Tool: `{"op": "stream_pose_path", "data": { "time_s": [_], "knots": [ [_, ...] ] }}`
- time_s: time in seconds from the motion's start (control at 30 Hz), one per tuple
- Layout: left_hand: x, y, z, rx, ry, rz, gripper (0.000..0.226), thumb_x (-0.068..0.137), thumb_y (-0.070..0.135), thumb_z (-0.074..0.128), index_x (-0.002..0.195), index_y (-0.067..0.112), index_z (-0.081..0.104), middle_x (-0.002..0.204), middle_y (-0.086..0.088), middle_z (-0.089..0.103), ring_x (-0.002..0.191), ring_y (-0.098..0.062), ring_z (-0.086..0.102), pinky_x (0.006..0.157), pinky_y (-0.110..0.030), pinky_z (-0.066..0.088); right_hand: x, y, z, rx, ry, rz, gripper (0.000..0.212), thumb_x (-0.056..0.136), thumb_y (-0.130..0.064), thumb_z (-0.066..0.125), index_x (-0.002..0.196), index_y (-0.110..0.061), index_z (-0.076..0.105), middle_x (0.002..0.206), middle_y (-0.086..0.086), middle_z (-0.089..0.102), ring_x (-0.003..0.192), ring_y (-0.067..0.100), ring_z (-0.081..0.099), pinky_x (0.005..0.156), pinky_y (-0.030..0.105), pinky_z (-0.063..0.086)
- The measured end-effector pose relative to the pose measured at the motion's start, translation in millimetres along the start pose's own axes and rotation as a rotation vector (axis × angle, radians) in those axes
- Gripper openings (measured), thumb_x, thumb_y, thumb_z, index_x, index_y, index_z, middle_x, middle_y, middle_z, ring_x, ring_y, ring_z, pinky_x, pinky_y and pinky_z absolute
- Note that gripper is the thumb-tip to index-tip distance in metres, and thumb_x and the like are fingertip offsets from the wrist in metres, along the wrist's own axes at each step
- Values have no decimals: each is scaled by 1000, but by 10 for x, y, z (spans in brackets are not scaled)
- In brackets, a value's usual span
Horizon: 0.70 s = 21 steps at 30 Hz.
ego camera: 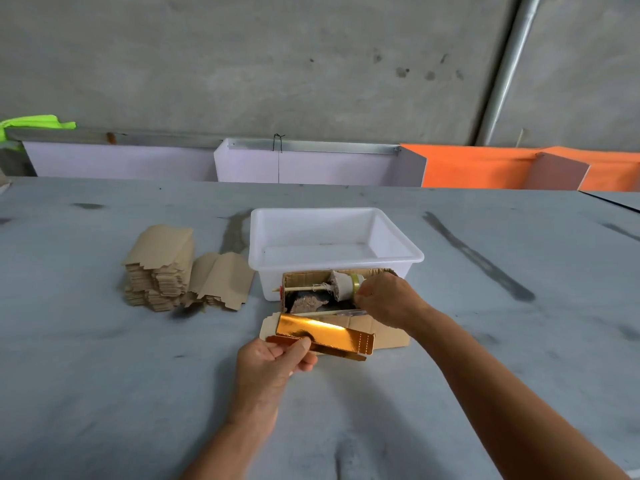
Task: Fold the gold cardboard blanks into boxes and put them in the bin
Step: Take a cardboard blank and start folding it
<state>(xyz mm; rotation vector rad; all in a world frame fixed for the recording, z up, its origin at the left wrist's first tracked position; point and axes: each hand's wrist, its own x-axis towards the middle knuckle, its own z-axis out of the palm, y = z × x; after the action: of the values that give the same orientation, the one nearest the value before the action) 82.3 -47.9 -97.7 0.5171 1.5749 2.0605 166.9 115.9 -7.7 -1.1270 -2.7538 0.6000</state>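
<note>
My left hand (273,358) pinches a partly folded gold cardboard blank (322,332) between thumb and fingers, just above the table. Its shiny gold face points up and a flap sticks out to the right. My right hand (388,299) reaches into a small brown cardboard box (384,336) of supplies; its fingers curl at a roll of tape (348,284) on a stick. The white plastic bin (332,237) stands right behind that box, and nothing shows inside it. A stack of flat blanks (166,268), brown side up, lies to the left of the bin.
The work surface is a grey table (104,375) with dark smears. Lilac and orange panels (311,164) line its far edge below a concrete wall. A metal pipe (509,64) runs up the wall at the right.
</note>
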Motion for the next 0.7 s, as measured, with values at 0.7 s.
{"op": "stream_pose_path", "data": {
  "time_s": [0.7],
  "knots": [
    [-59, 40, 29, 7, -18, -15, 3, 79, 3, 69, 77, 3, 68, 67, -16, 71, 59, -22, 68, 57, -23, 55, 85, 31, 43, 221, 196, 69, 17, 86, -9, 65, 100, -11, 74, 96, 4, 64, 76, 14, 55, 73, 25, 54]
  ]
}}
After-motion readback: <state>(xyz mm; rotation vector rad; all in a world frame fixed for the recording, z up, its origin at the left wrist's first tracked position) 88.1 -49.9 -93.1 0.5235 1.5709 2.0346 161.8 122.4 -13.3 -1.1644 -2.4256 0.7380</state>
